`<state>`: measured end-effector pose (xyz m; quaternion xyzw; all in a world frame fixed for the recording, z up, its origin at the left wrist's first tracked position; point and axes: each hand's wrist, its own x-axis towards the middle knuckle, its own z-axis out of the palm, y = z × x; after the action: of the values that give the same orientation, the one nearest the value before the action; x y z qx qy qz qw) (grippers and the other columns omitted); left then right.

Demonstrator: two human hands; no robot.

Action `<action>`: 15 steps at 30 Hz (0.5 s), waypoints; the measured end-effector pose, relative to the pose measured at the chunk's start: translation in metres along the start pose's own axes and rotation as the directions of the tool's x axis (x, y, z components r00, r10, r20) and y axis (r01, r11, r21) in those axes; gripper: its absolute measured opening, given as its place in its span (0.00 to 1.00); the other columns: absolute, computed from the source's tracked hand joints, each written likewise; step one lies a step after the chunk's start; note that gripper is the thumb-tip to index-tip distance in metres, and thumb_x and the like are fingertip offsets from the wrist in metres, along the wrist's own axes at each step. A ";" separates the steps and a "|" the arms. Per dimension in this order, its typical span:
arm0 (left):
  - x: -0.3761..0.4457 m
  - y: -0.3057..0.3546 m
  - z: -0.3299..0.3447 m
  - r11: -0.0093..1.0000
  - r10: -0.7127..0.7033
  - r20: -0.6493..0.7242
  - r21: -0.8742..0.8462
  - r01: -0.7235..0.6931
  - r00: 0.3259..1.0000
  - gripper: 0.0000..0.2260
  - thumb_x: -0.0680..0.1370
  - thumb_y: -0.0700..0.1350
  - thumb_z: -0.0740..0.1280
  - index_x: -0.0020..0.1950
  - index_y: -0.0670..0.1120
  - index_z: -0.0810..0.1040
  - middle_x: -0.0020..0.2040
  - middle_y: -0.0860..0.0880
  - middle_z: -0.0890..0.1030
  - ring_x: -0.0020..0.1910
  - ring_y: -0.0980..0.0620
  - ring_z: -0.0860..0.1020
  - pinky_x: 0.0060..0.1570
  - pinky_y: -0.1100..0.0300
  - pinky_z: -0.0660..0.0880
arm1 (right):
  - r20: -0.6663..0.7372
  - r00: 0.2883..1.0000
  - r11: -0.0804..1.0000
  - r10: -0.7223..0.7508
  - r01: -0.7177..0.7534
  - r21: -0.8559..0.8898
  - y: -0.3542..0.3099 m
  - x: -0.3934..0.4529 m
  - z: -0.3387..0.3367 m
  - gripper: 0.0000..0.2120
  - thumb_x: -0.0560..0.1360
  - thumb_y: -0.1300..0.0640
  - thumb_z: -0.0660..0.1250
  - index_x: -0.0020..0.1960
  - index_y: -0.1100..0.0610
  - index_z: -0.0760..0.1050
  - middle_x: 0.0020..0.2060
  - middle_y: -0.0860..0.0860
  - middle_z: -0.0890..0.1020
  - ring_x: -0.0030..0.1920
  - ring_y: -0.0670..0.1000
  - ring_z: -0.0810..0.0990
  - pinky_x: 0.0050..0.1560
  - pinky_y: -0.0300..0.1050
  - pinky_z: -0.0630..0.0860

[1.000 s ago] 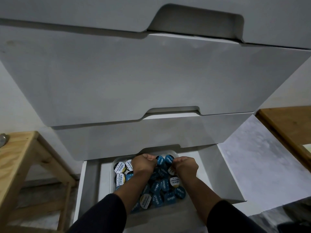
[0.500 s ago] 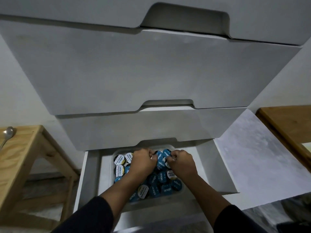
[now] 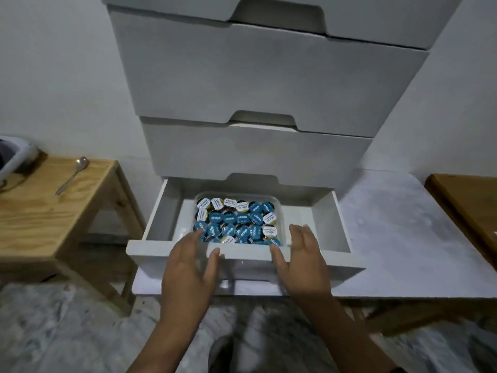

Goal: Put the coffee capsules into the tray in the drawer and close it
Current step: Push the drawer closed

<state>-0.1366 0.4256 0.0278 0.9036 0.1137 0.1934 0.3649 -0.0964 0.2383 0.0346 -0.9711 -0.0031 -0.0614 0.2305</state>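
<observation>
The bottom drawer (image 3: 330,238) of a white chest stands pulled out. Inside it sits a clear tray (image 3: 281,211) packed with several coffee capsules (image 3: 236,219), mostly blue-lidded, some white-lidded. My left hand (image 3: 188,267) hovers over the drawer's front panel (image 3: 150,250), fingers spread, fingertips near the tray's front left corner. My right hand (image 3: 304,262) is open too, held just in front of the tray's right side over the same panel. Neither hand holds anything.
Two shut drawers (image 3: 255,82) stack above the open one. A wooden stool (image 3: 40,205) at left carries a spoon (image 3: 72,176) and a white appliance (image 3: 13,154). A wooden table edge (image 3: 468,205) is at right. Marbled floor lies below.
Both hands have come out of the tray, where they were bunched among the capsules, and now hang open over the drawer's front. My head has pulled back, showing more of the room.
</observation>
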 end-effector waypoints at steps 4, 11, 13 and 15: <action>-0.053 -0.016 0.004 0.997 -0.071 -0.061 -0.037 0.069 0.996 0.29 0.73 0.45 0.69 0.71 0.41 0.65 0.70 0.41 0.68 0.71 0.44 0.64 0.68 0.57 0.59 | -0.134 0.990 0.998 -0.041 0.047 0.045 0.020 -0.049 0.013 0.33 0.75 0.41 0.57 0.73 0.58 0.56 0.74 0.54 0.60 0.75 0.50 0.53 0.71 0.40 0.49; -0.072 -0.051 0.038 0.993 -0.107 -0.109 -0.060 0.101 0.988 0.42 0.71 0.55 0.66 0.76 0.43 0.48 0.78 0.46 0.46 0.76 0.53 0.43 0.73 0.50 0.53 | -0.304 0.950 0.993 0.068 -0.034 0.117 0.042 -0.087 0.057 0.40 0.73 0.34 0.55 0.75 0.56 0.46 0.75 0.51 0.49 0.75 0.51 0.47 0.73 0.53 0.57; -0.062 -0.064 0.051 0.989 -0.136 -0.155 -0.084 0.124 0.979 0.45 0.69 0.58 0.66 0.76 0.45 0.44 0.78 0.47 0.41 0.76 0.54 0.39 0.74 0.46 0.54 | -0.338 0.935 0.986 0.107 -0.058 0.154 0.047 -0.082 0.071 0.43 0.71 0.33 0.55 0.74 0.52 0.38 0.74 0.49 0.42 0.75 0.49 0.42 0.74 0.52 0.54; -0.052 -0.078 0.065 0.987 -0.143 -0.191 -0.095 0.127 0.971 0.48 0.68 0.58 0.68 0.76 0.46 0.41 0.77 0.48 0.37 0.76 0.50 0.39 0.72 0.45 0.55 | -0.390 0.910 0.977 0.141 -0.063 0.205 0.052 -0.074 0.085 0.45 0.69 0.34 0.58 0.73 0.50 0.34 0.74 0.48 0.38 0.75 0.48 0.39 0.74 0.53 0.53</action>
<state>-0.1606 0.4233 -0.0837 0.8545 0.2025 0.2614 0.4007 -0.1581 0.2320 -0.0730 -0.9104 0.0895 -0.2472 0.3195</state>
